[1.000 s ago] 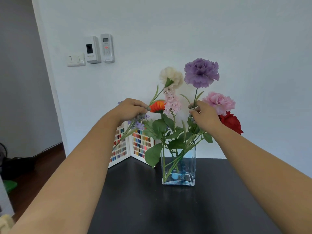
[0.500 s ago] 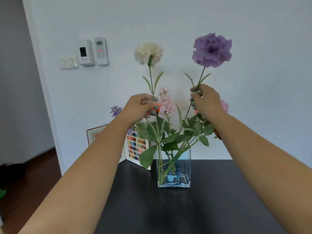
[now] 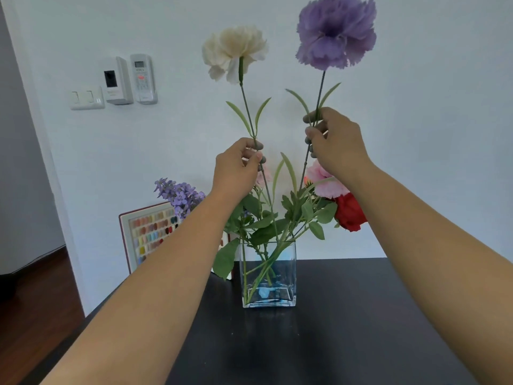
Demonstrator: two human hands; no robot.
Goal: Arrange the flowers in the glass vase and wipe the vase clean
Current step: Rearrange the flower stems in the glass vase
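Note:
A square glass vase (image 3: 268, 284) stands on the black table (image 3: 319, 343), with several green stems and leaves in it. My left hand (image 3: 236, 169) grips the stem of a cream carnation (image 3: 234, 52), lifted high above the vase. My right hand (image 3: 334, 143) holds the stem of a purple carnation (image 3: 336, 31), raised even higher. Both stems still reach down into the vase. A pink carnation (image 3: 327, 184) and a red flower (image 3: 349, 215) lean out to the right. A lilac sprig (image 3: 179, 194) leans to the left.
A folded colour-swatch card (image 3: 151, 234) stands on the table behind the vase, left. The white wall holds a light switch (image 3: 86, 98) and two mounted remotes (image 3: 129, 79). The table's left edge drops to a wooden floor (image 3: 33, 301).
Both hands have risen and pulled the cream and purple carnations upward, so their heads stand much higher above the bunch. The view has moved closer.

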